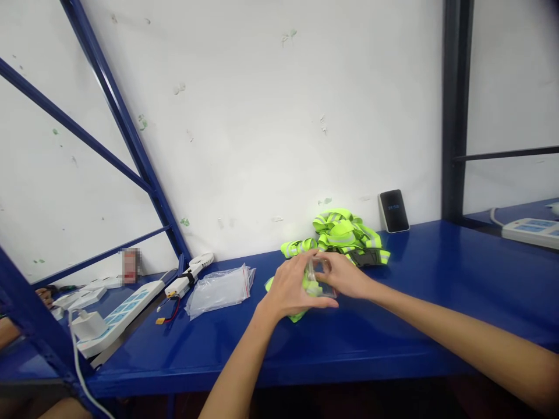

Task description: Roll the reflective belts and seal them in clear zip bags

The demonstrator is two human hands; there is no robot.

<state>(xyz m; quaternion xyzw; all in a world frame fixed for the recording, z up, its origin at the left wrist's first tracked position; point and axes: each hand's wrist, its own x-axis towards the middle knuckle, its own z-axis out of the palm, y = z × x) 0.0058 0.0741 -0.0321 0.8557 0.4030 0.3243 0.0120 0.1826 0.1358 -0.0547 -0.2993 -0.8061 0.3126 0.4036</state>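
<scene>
Low over the blue table (393,326), my two hands meet around a clear plastic bag (331,287) and a bundled neon-green reflective strap (311,286). My left hand (286,289) curls over the strap from the left, its thumb stretched along the front. The fingers of my right hand (347,276) are closed on the bag's right side. Part of the strap seems to be within the bag; my fingers hide how far. More green material shows beneath and left of my left hand. Just behind, a heap of neon-green reflective straps (345,230) lies with a black buckle.
Flat clear zip bags (220,291) are stacked to the left. Beside them lie a white handheld fan (190,276) and a battery lead with a yellow connector (168,319). A white power strip (124,317) sits farther left. A small dark-screened device (393,210) leans on the wall.
</scene>
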